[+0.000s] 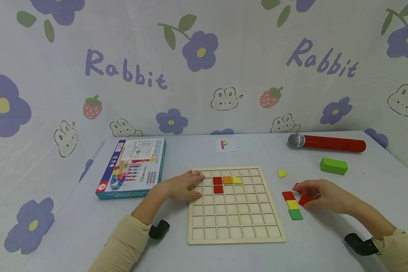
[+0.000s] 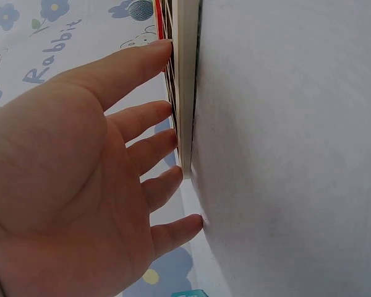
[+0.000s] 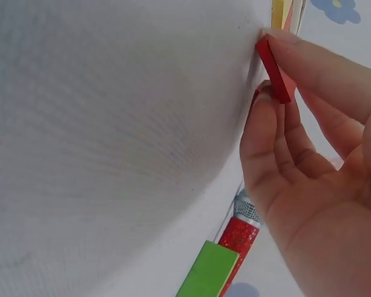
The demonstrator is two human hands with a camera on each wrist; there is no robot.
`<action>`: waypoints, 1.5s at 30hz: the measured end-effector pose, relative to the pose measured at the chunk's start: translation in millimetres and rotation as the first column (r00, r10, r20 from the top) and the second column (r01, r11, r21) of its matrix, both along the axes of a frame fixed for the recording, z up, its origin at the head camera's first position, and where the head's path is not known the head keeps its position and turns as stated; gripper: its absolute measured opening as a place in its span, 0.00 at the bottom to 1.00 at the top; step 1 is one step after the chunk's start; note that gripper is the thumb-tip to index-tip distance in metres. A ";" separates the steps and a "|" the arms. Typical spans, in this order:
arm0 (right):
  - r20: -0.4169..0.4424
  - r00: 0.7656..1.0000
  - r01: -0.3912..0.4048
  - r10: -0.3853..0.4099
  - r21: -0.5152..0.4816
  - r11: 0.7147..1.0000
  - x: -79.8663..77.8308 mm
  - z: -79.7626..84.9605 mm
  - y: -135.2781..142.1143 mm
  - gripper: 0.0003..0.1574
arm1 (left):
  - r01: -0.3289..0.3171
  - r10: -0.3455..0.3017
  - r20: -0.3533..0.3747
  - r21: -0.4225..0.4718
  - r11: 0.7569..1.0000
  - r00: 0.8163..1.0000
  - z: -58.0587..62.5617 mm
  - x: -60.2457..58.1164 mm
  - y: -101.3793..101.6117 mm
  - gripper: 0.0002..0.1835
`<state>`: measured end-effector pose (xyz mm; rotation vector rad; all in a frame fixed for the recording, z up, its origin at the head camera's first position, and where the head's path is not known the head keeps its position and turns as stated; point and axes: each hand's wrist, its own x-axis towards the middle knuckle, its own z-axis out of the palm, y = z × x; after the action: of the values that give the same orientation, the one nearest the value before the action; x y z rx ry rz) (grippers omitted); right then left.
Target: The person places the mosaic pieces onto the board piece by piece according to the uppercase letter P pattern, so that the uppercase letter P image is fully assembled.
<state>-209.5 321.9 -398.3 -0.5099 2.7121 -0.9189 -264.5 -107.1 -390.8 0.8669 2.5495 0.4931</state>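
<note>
My left hand lies at the left edge of a wooden grid board, fingers spread and fairly straight, fingertips at the rim. On the board's upper rows sit two red tiles, an orange tile and a yellow tile. To the right of the board, my right hand pinches a red tile at the thumb, tilted above the table. A second bit of red shows by a fingertip, mostly hidden. Just left of this hand lie a red tile, a yellow tile and a green tile in a column.
A yellow piece with a rounded edge lies beyond the tile column. Farther back are a green block and a red microphone. A small pattern card lies behind the board, and a boxed set is at the left.
</note>
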 end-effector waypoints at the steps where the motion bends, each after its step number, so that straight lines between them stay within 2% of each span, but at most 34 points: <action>1: -0.012 1.000 0.004 -0.004 0.009 1.000 0.7 0.4 -0.7 0.29 | -0.002 0.002 0.000 0.001 1.000 1.000 -0.4 -0.1 -0.1 0.35; 7: -0.045 0.996 0.077 -0.074 0.060 0.995 4.1 3.3 -2.8 0.20 | -0.003 0.003 0.001 0.012 1.000 1.000 -2.4 -0.8 -0.7 0.35; 12: -0.038 0.985 0.171 -0.168 0.068 0.983 3.2 4.7 -1.6 0.17 | -0.003 0.003 -0.003 0.003 1.000 1.000 -2.0 -0.9 -0.6 0.35; 17: 0.043 0.961 0.276 -0.275 -0.020 0.961 0.1 6.2 0.4 0.22 | -0.003 0.003 -0.007 -0.012 1.000 1.000 -1.5 -1.3 -0.3 0.35; 22: 0.153 0.936 0.335 -0.318 -0.100 0.937 -2.3 8.5 -2.3 0.28 | -0.006 0.006 -0.011 -0.006 1.000 1.000 -0.1 -0.6 -0.1 0.35; 26: 0.228 0.919 0.360 -0.321 -0.158 0.919 -4.0 9.8 -6.5 0.31 | -0.006 0.006 -0.019 -0.006 1.000 1.000 1.0 -0.1 0.0 0.35; 36: 0.275 0.920 0.337 -0.280 -0.185 0.923 -7.8 8.3 -21.5 0.33 | 0.003 -0.003 -0.019 -0.007 1.000 1.000 -2.7 -2.7 -0.8 0.36; 43: 0.364 0.905 0.341 -0.220 -0.315 0.886 -13.6 6.8 -37.0 0.32 | 0.002 -0.002 -0.022 -0.010 1.000 1.000 -3.0 -2.6 -1.7 0.36; 45: 0.373 0.904 0.338 -0.208 -0.326 0.883 -15.1 6.3 -41.8 0.32 | 0.001 -0.001 -0.023 -0.012 1.000 1.000 -2.9 -2.1 -1.9 0.36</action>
<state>-224.6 280.0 -392.0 -0.0136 2.3364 -1.4822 -266.5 -109.0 -393.6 0.8746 2.5704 0.4694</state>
